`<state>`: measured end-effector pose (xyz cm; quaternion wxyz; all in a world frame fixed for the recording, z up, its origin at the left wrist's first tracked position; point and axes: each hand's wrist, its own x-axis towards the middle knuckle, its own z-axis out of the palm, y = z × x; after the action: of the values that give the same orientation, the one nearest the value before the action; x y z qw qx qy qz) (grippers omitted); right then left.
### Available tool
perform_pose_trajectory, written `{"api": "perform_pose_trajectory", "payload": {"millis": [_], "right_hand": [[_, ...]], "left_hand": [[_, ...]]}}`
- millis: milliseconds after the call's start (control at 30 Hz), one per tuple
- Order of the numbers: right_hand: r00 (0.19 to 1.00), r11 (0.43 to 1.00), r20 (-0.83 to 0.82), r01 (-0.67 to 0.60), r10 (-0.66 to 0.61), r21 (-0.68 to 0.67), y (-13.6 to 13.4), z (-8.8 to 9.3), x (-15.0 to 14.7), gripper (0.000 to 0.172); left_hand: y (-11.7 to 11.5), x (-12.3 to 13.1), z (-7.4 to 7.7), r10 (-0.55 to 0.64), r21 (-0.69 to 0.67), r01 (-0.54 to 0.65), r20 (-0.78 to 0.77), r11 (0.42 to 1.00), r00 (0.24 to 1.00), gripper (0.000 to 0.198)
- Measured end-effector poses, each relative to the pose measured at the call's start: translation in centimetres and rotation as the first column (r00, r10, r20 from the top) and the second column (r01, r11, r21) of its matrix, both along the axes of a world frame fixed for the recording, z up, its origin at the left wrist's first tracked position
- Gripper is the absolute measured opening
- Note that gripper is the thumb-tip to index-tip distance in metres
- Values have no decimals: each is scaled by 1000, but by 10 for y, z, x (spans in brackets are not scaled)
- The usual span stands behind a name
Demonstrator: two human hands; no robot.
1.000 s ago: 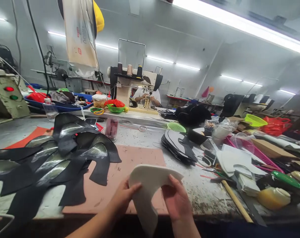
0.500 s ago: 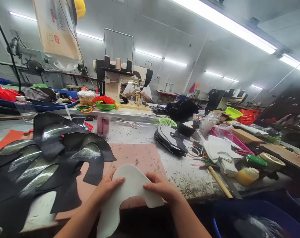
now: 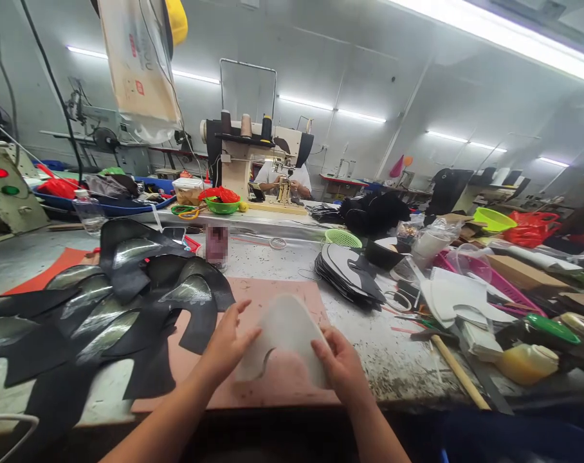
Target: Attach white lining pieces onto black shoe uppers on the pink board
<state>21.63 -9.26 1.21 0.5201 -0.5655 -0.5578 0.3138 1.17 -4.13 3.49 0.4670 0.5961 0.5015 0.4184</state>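
Note:
A white curved sheet piece (image 3: 286,321), blurred by motion, is over the pink mat (image 3: 215,392) in front of me. My right hand (image 3: 343,360) grips its right edge between thumb and fingers. Just left of the piece, my left hand (image 3: 231,337) has its fingers spread and seems to hold nothing. Black curved pieces (image 3: 147,360) with glossy, wet-looking patches lie overlapping on the left, partly on the mat. Beyond the mat to the right stands a stack of black and white curved pieces (image 3: 345,276).
A hammer with a wooden handle (image 3: 458,370) and a jar of yellowish liquid (image 3: 528,361) lie at the right. Green basket (image 3: 343,238) and clear bottle (image 3: 88,212) stand farther back. Behind a sewing machine (image 3: 258,154) a person sits, hands at the needle area.
My left hand has let go of the white piece and opened. The piece has moved over the mat, with my right hand still on it. The view has turned slightly left.

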Motion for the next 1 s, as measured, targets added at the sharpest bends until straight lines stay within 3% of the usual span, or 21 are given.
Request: {"api": "perform_pose_trajectory", "payload": {"millis": [67,133,167,267,333,467,833,1000], "right_hand": [[984,974,122,106,-133,202,-8,13,-7,28],[944,936,282,64,-169,345,-14,22,-17,20],[921,927,361,-3,-144,376,-16,24,-23,16],[861,931,508,-184,-2,315,-19,21,-36,23],[859,946,510,-206,53,249,-21,16,-40,27],[883,970,459,-186,96,156,-25,10,-39,35],[944,979,266,-202,198,-10,-24,22,-33,14],[953,975,207,-222,222,-22,-24,23,-30,10]], "left_hand": [[-12,11,-2,-60,50,57,74,997,995,68],[-24,25,-6,-193,-36,212,284,977,939,75],[-29,31,-8,-202,-93,259,402,961,893,76],[-36,43,-10,-69,-266,299,631,916,773,71],[-35,44,-7,-20,-326,355,711,876,703,71],[-34,41,-2,-31,-328,461,787,824,616,68],[-32,37,-16,-35,-353,402,713,845,700,52],[-34,35,-14,-83,-335,420,691,844,718,47]]}}
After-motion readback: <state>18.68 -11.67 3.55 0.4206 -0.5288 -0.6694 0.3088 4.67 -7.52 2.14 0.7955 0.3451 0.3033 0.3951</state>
